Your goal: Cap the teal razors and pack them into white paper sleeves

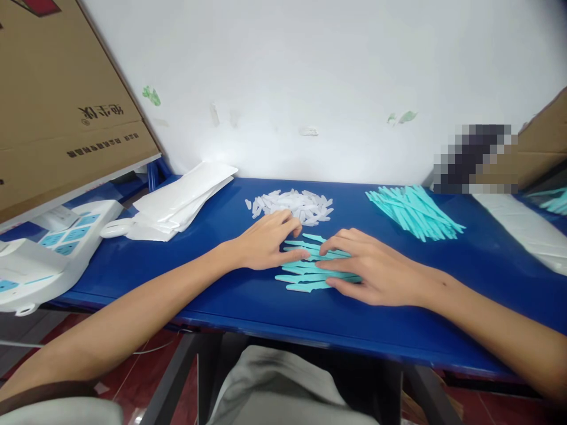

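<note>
Several teal eyebrow razors [302, 278] lie side by side on the blue table, their narrow ends pointing left. Over them rests my right hand [370, 268], fingers spread and touching the handles, covering their right ends. My left hand [268, 239] hovers at the upper left of the row with its thumb stretched out over the razors and its fingers bent but apart. Just beyond my left hand is a heap of small translucent white caps [305, 203]. Neither hand appears to grip anything.
To the right lies a pile of teal razors [414, 212]. White plastic pouches [186, 198] and a white machine with blue keys [73, 242] stand left, below a large cardboard box [66, 106]. A white wall [301, 88] closes the table's back; another box [543, 141] is right.
</note>
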A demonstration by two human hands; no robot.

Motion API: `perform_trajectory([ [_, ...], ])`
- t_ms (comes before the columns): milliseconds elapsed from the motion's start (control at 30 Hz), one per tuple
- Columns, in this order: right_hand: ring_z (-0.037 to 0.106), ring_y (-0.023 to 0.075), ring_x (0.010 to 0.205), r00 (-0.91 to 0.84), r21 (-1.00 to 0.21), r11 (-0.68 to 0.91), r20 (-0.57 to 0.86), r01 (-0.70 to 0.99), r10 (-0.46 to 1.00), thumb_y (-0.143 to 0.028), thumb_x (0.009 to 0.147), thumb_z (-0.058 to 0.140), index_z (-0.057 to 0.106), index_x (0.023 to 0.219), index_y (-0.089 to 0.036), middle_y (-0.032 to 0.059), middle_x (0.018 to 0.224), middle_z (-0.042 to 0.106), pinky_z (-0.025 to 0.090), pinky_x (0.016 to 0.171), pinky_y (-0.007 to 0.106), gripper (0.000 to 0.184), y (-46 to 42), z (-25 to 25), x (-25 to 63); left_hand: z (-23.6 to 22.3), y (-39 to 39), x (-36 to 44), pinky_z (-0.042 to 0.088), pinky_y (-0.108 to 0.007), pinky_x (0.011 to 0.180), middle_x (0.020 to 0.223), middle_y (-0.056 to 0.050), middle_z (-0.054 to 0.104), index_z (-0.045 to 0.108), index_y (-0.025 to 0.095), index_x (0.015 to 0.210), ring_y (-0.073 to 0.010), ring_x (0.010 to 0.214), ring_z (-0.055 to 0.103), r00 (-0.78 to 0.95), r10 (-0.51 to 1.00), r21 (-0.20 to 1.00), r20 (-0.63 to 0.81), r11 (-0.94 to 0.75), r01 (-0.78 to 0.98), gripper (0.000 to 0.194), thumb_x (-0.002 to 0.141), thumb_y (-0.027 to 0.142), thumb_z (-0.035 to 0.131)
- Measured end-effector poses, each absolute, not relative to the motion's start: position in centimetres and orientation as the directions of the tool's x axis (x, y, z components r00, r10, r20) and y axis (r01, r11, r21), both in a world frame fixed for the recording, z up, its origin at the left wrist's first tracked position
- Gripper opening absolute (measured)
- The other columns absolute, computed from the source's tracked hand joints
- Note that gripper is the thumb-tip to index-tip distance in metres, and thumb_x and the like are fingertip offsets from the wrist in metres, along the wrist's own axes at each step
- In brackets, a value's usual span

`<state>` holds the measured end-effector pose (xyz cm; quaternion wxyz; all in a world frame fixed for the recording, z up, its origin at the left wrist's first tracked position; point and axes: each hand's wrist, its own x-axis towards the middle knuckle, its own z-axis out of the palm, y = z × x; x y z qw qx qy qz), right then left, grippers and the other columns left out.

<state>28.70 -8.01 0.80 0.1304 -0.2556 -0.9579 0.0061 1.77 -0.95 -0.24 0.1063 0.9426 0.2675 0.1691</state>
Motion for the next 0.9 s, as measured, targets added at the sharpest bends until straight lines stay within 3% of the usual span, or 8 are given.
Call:
perform_trajectory([
  [67,0.061,0.0258,0.097,-0.835,-0.070,0.869,0.251,0.489,0.490,-0.036,0.105,0.053,0.079,0.109,-0.019,0.0150,0.116,0.070,0.046,0.084,0.042,0.032,-7.92,0.84,28.80,0.11,-0.90,1.46,0.042,-0.038,0.083,0.103,-0.008,0.055,0.056,0.020,0.108,-0.0234,0.090,0.051,0.812,0.522,0.301,0.262,-0.843,0.445,0.048,0.103,0.067,0.049],
  [200,0.062,0.0277,0.098,-0.831,-0.029,0.866,0.269,0.499,0.487,-0.036,0.104,0.053,0.081,0.108,-0.019,0.0160,0.117,0.071,0.046,0.084,0.044,0.033,-7.79,0.99,29.04,0.71,-1.04,1.02,0.045,-0.046,0.099,0.127,-0.014,0.055,0.056,0.023,0.133,-0.0306,0.113,0.052,0.854,0.465,0.302,0.232,-0.869,0.392,0.058,0.097,0.069,0.059],
  [400,0.064,0.0292,0.103,-0.830,-0.081,0.865,0.250,0.496,0.499,-0.034,0.102,0.057,0.081,0.109,-0.019,0.0153,0.121,0.072,0.048,0.087,0.047,0.030,-7.78,1.15,29.14,0.47,-1.57,1.20,0.035,-0.068,0.115,0.163,-0.019,0.034,0.038,0.032,0.160,-0.0465,0.145,0.036,0.891,0.445,0.318,0.090,-0.860,0.398,0.090,0.087,0.075,0.068],
  [667,0.061,0.0300,0.113,-0.840,-0.154,0.872,0.235,0.465,0.489,-0.036,0.101,0.058,0.080,0.120,-0.024,0.0107,0.129,0.074,0.048,0.094,0.048,0.031,-8.20,1.20,28.68,0.10,-1.37,1.16,0.028,-0.075,0.119,0.170,-0.018,0.024,0.032,0.035,0.165,-0.0494,0.153,0.025,0.871,0.488,0.328,0.055,-0.833,0.446,0.098,0.085,0.077,0.069],
  [900,0.062,0.0291,0.115,-0.865,-0.114,0.905,0.268,0.409,0.425,-0.028,0.103,0.056,0.079,0.120,-0.025,0.0091,0.126,0.075,0.048,0.094,0.047,0.029,-8.33,0.90,28.52,-0.14,-1.83,1.85,0.029,-0.074,0.118,0.169,-0.020,0.026,0.033,0.033,0.165,-0.0485,0.153,0.027,0.864,0.500,0.324,0.061,-0.828,0.457,0.096,0.087,0.080,0.063],
])
